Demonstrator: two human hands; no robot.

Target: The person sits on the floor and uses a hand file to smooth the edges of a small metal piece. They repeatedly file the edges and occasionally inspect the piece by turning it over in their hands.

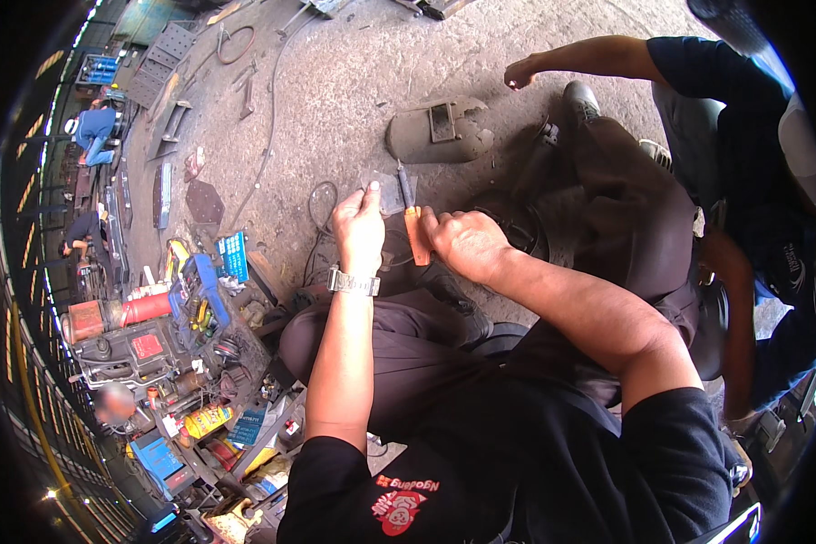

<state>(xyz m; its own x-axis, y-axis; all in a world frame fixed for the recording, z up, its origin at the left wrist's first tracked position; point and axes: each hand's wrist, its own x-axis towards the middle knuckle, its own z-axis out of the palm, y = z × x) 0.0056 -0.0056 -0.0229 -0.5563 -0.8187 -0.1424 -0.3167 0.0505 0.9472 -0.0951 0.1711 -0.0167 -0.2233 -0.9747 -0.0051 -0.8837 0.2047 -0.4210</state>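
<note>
Your left hand [360, 233] pinches the thin translucent plate [389, 192], held out before your knees; your right hand [471, 243] grips the orange-handled tool [418, 240], blade across the plate. Work appears under way; any finished portion cannot be told.

Below the welding mask [458, 138], the left hand [359, 227] covers part of a clear plate [392, 192], and the fingertips of the right hand [467, 240] curl from sight at an orange handle [417, 238]. Right of the mask, a co-worker [775, 190] is cut off at the edge. Far left of it, two people [95, 130] show too small for detail.
</note>
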